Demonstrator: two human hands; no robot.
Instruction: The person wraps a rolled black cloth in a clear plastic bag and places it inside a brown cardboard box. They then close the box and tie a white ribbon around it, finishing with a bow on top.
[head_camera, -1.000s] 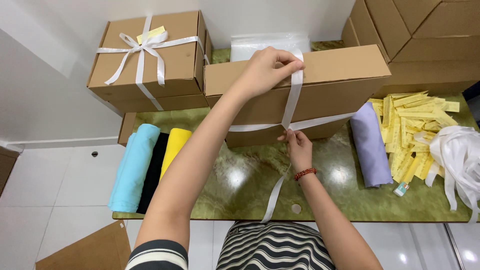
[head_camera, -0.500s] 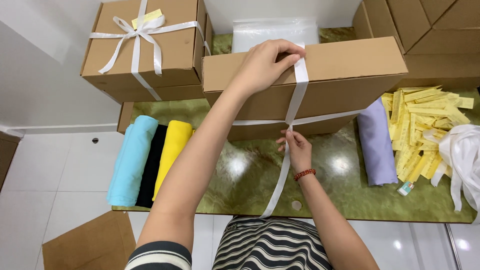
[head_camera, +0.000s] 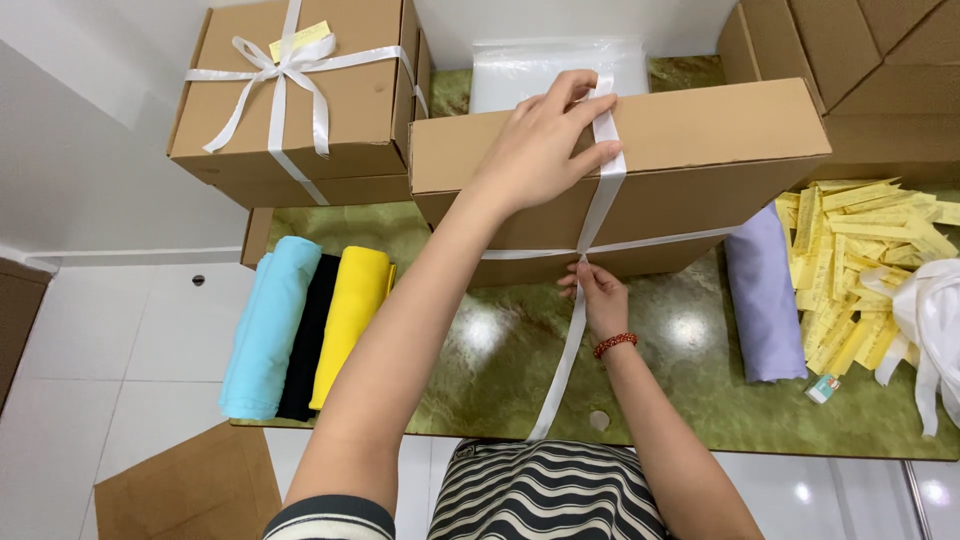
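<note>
Cardboard box (head_camera: 700, 150) sits tilted on the green table (head_camera: 500, 350), so you're mid-wrap: your left hand (head_camera: 545, 150) presses the white ribbon (head_camera: 600, 190) flat on top, fingers spread, while your right hand (head_camera: 600, 295) pinches the crossing underneath. Next bit probably needs tension kept while turning it.

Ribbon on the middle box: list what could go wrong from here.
1. The left hand only presses the ribbon flat on the box top; if it lifts, the band may slide sideways.
2. The right hand pinches the crossing at the box's front edge; a loose pinch could let the wrap slacken.
3. The box looks tilted, front edge raised off the table; a hard pull might tip it.
</note>
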